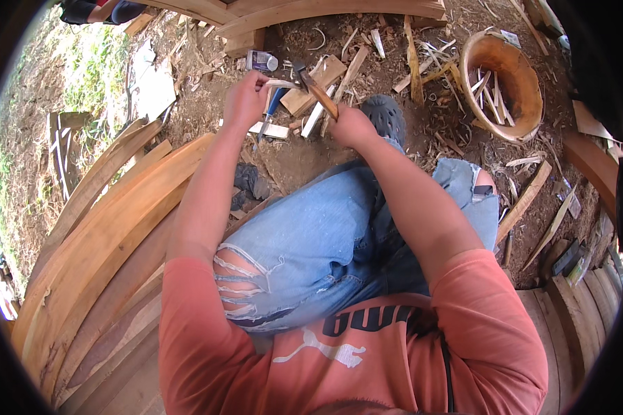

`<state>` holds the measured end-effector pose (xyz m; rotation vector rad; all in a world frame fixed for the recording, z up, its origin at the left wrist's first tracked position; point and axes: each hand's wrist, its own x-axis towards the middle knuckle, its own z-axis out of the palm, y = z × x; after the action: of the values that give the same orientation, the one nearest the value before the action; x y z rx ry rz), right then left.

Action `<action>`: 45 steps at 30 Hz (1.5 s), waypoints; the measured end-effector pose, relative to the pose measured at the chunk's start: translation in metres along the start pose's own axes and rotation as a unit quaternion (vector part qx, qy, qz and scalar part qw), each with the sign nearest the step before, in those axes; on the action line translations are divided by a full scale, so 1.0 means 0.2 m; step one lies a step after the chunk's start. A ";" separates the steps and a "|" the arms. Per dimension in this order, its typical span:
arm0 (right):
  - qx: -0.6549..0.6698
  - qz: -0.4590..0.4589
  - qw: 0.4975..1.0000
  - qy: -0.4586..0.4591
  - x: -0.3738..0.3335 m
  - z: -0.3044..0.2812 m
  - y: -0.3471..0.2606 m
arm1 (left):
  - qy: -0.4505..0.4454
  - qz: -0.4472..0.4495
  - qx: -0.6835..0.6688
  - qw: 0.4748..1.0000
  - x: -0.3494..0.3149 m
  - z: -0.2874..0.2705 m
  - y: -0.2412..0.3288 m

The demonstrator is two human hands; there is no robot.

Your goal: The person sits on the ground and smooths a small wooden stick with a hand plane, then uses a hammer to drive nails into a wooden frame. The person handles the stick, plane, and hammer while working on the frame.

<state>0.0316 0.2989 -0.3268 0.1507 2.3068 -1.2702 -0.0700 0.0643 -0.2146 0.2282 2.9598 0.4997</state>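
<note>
Pinched in my left hand (pixel 244 99) is a thin pale strip of wood (pixel 284 84), pointing right over a short wooden block (pixel 300 101) on the ground. My right hand (pixel 353 127) is wrapped around the wooden handle of a hammer (pixel 322 98). Its dark head is up beside the strip's far end; whether they touch I cannot tell. Just below my left fingers a blue-handled tool (pixel 275 101) with a slim metal blade slants down across a pale offcut (pixel 273 130). The tool's exact kind is unclear.
A round orange-brown tub (pixel 523 77) with wood slivers inside stands at the far right. Curved planks (pixel 111 242) are stacked along my left. A curved timber (pixel 332 15) crosses the far edge, near a small can (pixel 263 61). Part of another person (pixel 107 12) shows far left.
</note>
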 end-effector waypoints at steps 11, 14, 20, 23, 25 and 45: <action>0.072 -0.010 0.997 0.033 0.02 -0.13 -0.11 | 0.072 -0.033 -0.045 0.996 0.04 0.09 -0.04; 0.146 -0.006 0.988 0.042 0.05 -0.11 -0.09 | 0.080 -0.027 -0.038 0.996 0.06 0.09 -0.06; 0.312 0.055 0.948 -0.029 0.02 -0.14 -0.12 | 0.050 -0.078 -0.008 0.996 0.04 0.05 -0.02; 0.333 0.067 0.940 -0.028 0.03 -0.14 -0.10 | 0.002 -0.088 0.064 0.994 0.03 0.04 -0.04; 0.336 0.075 0.938 -0.034 0.02 -0.15 -0.11 | -0.041 -0.090 0.094 0.991 0.01 0.06 -0.11; 0.375 0.000 0.926 0.048 -0.02 -0.25 -0.18 | -0.335 -0.225 -0.398 0.824 -0.28 0.25 0.05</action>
<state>0.0056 0.3205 -0.2756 0.4765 1.7646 -2.1227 -0.0055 0.0802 -0.2520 -0.3184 1.8230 1.2050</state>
